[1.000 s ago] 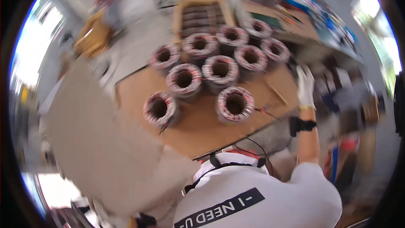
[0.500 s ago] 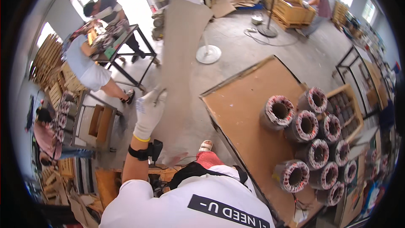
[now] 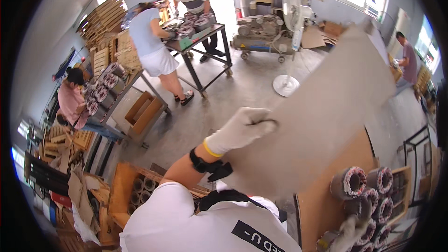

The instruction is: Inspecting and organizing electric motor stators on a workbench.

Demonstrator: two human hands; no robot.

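A white glove with a yellow cuff covers my left hand (image 3: 245, 130), whose fingers are closed on the left edge of a large grey-brown cardboard sheet (image 3: 317, 116). The sheet hangs in the air, tilted, and covers part of the brown-topped table (image 3: 319, 205) at the right. Several motor stators (image 3: 347, 183), grey cylinders with red-and-white windings round open centres, stand close together on that table. Low among them is my right hand (image 3: 351, 233), also gloved. It is smeared by motion, so its fingers and any hold on a stator cannot be made out.
Two people work at a dark-framed table (image 3: 191, 42) holding more stators; another sits beside a stator-laden cart (image 3: 133, 95). A white standing fan (image 3: 293, 14) is near an air compressor (image 3: 259, 37). A wooden crate (image 3: 122, 191) of cylinders lies low left. Another person is far right.
The view has turned left. The cardboard sheet, upright before, now slants right over the table with my left hand still on it. My right hand has come into sight among the stators.
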